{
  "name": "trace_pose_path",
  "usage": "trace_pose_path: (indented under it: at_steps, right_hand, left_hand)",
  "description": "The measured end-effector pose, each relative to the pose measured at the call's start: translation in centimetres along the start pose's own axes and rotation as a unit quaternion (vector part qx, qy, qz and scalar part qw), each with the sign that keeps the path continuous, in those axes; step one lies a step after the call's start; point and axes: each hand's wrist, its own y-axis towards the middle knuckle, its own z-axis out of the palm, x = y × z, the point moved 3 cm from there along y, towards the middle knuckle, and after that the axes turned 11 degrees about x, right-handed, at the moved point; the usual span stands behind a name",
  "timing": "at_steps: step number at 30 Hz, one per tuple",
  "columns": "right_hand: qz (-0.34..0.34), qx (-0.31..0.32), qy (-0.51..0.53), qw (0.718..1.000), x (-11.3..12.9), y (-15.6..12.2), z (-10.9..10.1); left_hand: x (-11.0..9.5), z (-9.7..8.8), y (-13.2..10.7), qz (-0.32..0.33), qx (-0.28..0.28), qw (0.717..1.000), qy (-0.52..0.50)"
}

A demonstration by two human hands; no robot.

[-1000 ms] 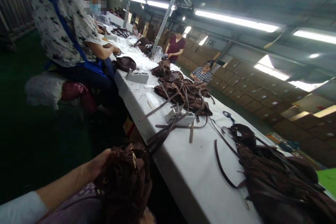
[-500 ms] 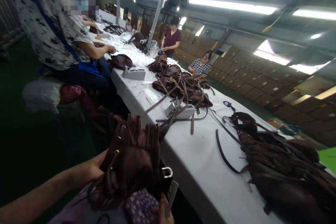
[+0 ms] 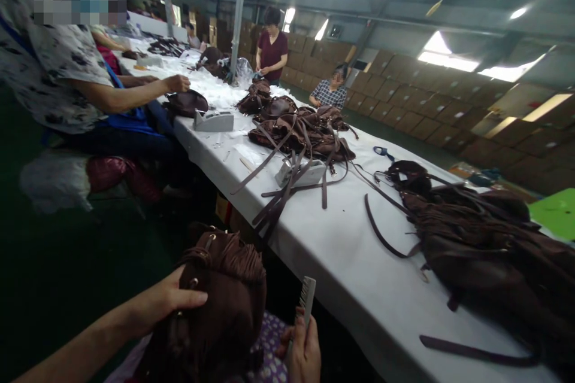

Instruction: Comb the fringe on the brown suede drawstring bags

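A dark brown fringed bag (image 3: 220,305) rests on my lap, its fringe and metal eyelets facing up. My left hand (image 3: 179,296) grips the bag's left side, thumb lying across its front and the other fingers hidden behind. To the right of the bag, my right hand (image 3: 303,341) is closed round a pale grey comb (image 3: 308,296), held upright with its teeth toward the bag but apart from it. Purple dotted cloth (image 3: 274,335) shows under the bag, on my lap.
A long white-covered table (image 3: 332,263) runs beside me. On it lie a heap of brown bags (image 3: 305,131) with straps, more bags (image 3: 489,251) at right, and grey tape dispensers (image 3: 213,121). A co-worker in a floral top (image 3: 58,84) sits at left; cartons (image 3: 417,102) line the back.
The comb has come up and clear of the bag in my right hand. My left thumb now lies over the bag's front. The camera view has shifted.
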Motion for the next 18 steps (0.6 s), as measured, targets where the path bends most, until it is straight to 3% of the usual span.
trace_pose_path:
  at_steps: [2,3,5,7,9,11,14,18]
  right_hand:
    - [-0.144,0.003,-0.102,0.984,2.7,-0.9,0.9]
    - [-0.243,0.018,-0.146,0.959,4.4,-1.5,1.7]
    - [-0.429,0.064,-0.218,0.874,7.5,-2.8,3.8]
    - [-0.520,0.097,-0.293,0.796,9.6,-3.3,6.0]
    - [-0.512,0.099,-0.367,0.770,10.0,-2.7,7.2]
    - [-0.464,0.090,-0.422,0.774,8.8,-1.2,7.2]
    - [-0.375,0.078,-0.493,0.781,4.8,1.3,5.4]
    - [-0.298,0.096,-0.541,0.780,0.1,3.2,2.4]
  left_hand:
    - [-0.1,0.3,0.4,0.030,-0.003,0.997,0.071]
    - [-0.1,0.5,0.5,0.036,0.003,0.994,0.107]
    - [-0.3,1.2,0.7,0.048,0.026,0.980,0.192]
    - [-0.5,1.8,0.5,0.064,0.020,0.958,0.277]
    - [-0.7,2.0,0.1,0.072,-0.010,0.946,0.315]
    - [-0.6,1.7,-0.5,0.056,-0.049,0.960,0.270]
    - [-0.1,1.2,-1.3,0.030,-0.079,0.986,0.145]
    - [0.8,1.2,-1.5,0.018,-0.093,0.995,0.037]
